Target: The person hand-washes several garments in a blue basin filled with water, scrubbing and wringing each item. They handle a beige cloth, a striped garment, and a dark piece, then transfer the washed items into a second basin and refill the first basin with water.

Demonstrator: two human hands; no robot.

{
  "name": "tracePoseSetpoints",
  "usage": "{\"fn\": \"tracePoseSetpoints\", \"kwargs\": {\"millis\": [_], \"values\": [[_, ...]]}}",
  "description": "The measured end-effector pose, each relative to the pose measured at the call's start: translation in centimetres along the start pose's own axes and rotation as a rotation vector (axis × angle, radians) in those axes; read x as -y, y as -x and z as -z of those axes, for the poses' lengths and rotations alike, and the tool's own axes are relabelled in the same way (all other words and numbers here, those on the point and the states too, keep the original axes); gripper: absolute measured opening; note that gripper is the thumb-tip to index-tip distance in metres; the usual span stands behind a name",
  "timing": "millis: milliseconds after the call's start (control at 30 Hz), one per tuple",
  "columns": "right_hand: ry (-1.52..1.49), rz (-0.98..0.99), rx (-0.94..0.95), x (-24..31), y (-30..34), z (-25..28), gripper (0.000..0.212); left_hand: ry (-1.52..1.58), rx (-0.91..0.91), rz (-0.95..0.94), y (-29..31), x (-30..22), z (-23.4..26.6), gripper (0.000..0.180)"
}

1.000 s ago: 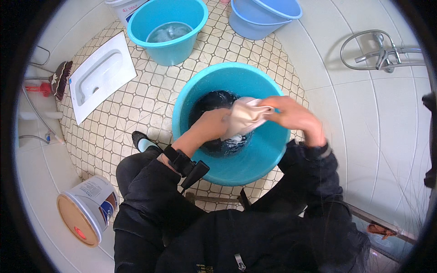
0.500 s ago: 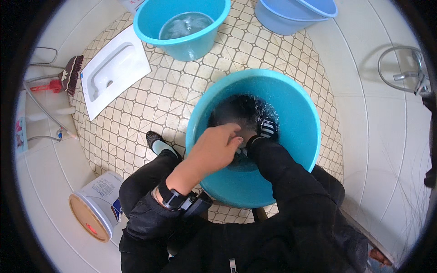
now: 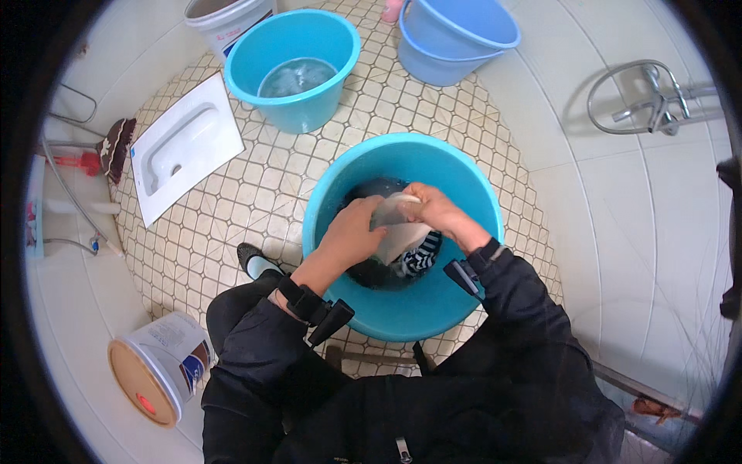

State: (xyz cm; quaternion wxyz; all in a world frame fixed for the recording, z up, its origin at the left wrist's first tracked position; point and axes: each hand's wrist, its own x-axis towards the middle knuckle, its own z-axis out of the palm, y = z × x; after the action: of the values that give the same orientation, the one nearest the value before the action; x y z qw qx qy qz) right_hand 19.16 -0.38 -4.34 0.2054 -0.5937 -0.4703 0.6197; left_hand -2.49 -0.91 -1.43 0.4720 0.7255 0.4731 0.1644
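Over the large turquoise tub [image 3: 471, 197] between my knees, both hands are raised above dark water. My right hand [image 3: 442, 213] pinches the upper edge of a wet, whitish piece of cloth [image 3: 399, 238], perhaps a small garment; its exact kind I cannot make out. On the cloth's left side, my left hand [image 3: 348, 234] has its fingers and thumb curled round the edge. Below the cloth, a navy-and-white striped garment [image 3: 423, 255] lies partly in the water. Dark fabric shows dimly around it.
A second turquoise tub [image 3: 305, 97] holding water stands ahead, beside a blue bucket [image 3: 448, 58] and a white bucket [image 3: 224, 19]. A squat toilet [image 3: 189, 147] lies left. A lidded pail [image 3: 158, 363] sits near my left knee; a wall tap [image 3: 661, 104] is at right.
My right hand has come up out of the water and now holds the whitish cloth. My left hand has moved onto the cloth's left side. More of the striped garment shows.
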Motion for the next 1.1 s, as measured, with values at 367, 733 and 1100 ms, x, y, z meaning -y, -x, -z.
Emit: {"fn": "tracePoseSetpoints", "kwargs": {"millis": [367,733,1100], "values": [[-0.017,0.216,0.053,5.4,6.9,1.1,0.024,0.193,-0.010,0.033,-1.5,-2.3,-0.6,0.023],[0.053,0.171,0.127,-0.7,4.2,1.1,0.023,0.701,0.181,0.181,-2.1,-1.2,0.8,0.018],[-0.609,0.188,0.418,0.3,5.5,1.7,0.041,0.404,-0.143,-0.001,-3.6,-0.8,-0.7,0.026]]}}
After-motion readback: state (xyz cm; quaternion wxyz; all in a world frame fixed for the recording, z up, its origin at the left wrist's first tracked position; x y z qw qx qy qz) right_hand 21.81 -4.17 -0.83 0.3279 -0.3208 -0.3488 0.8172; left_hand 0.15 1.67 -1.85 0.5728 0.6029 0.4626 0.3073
